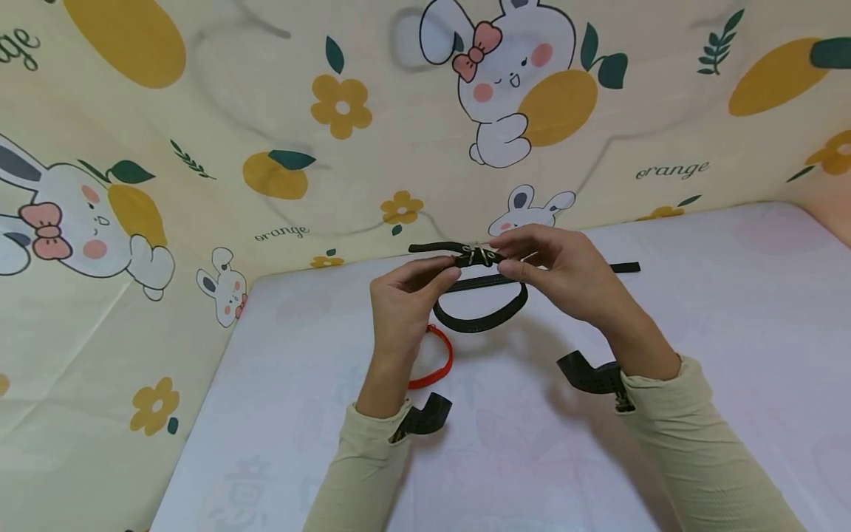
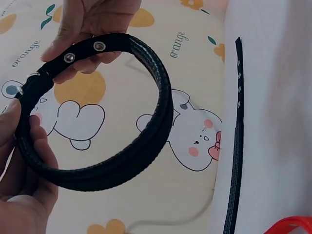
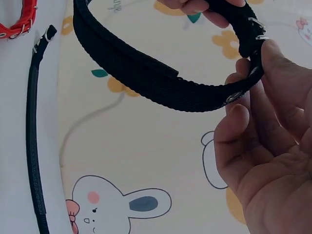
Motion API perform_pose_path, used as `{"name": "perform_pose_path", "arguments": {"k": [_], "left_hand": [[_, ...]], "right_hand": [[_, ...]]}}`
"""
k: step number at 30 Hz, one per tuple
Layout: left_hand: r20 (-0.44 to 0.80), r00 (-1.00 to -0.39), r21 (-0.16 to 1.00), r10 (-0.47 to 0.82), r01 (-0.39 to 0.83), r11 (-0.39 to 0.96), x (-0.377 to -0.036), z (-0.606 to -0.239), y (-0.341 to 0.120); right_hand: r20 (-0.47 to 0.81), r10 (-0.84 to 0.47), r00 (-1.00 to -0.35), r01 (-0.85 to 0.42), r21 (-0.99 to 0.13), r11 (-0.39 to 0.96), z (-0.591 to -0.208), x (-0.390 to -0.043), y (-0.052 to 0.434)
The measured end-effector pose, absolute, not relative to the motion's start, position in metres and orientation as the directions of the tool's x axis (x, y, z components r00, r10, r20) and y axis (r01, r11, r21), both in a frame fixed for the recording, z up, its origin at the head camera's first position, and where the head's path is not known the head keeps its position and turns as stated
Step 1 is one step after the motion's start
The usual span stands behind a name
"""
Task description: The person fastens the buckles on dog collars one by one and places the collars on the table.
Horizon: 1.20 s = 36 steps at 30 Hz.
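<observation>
A black collar (image 1: pixel 477 324) is held up off the table, bent into a loop, with its buckle (image 3: pixel 258 31) at the far side between both hands. My left hand (image 1: pixel 402 307) pinches the collar left of the buckle. On the other side, my right hand (image 1: pixel 572 277) holds the strap between thumb and fingers. Metal eyelets (image 2: pixel 99 46) show along the part near the right hand. In the right wrist view, the right thumb lies close beside the buckle's metal. Fingers partly hide how far the strap is threaded.
Behind the hands a second black collar (image 2: pixel 237 146) lies straight on the white table (image 1: pixel 319 443). A red collar (image 1: pixel 444 369), curved into a loop, rests beside the left wrist. A cloth printed with rabbits and oranges (image 1: pixel 266 96) hangs at the back and left.
</observation>
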<state>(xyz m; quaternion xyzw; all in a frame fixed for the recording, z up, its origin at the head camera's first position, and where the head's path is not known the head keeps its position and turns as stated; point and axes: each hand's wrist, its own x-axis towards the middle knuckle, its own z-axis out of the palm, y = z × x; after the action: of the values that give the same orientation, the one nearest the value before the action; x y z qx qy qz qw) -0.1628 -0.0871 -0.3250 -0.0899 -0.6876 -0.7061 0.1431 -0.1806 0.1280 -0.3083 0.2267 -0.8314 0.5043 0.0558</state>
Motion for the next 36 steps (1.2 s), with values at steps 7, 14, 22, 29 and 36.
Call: {"name": "perform_pose_path", "arguments": {"k": [7,14,22,29,36], "left_hand": [[0.348,-0.936,0.937,-0.053,0.348,0.010,-0.1621,-0.3254,-0.0851],[0.379,-0.925,0.926,-0.022,0.379,0.003,-0.1626,-0.3256,-0.0844],[0.382,-0.921,0.924,-0.071,0.382,0.012,-0.1629,-0.3226,-0.0859],[0.413,-0.909,0.910,-0.049,0.414,-0.008,-0.1626,-0.3244,-0.0859],[0.429,-0.903,0.903,-0.037,0.429,0.009,-0.1621,-0.3252,-0.0845]], "right_hand": [[0.374,-0.320,-0.870,-0.474,-0.813,0.338,-0.3096,-0.1812,0.1259],[0.440,-0.348,-0.828,-0.542,-0.787,0.295,-0.3109,-0.1804,0.1235],[0.388,-0.306,-0.869,-0.476,-0.826,0.302,-0.3084,-0.1816,0.1225],[0.392,-0.270,-0.879,-0.466,-0.826,0.318,-0.3090,-0.1804,0.1222],[0.385,-0.227,-0.895,-0.438,-0.854,0.281,-0.3102,-0.1798,0.1212]]}}
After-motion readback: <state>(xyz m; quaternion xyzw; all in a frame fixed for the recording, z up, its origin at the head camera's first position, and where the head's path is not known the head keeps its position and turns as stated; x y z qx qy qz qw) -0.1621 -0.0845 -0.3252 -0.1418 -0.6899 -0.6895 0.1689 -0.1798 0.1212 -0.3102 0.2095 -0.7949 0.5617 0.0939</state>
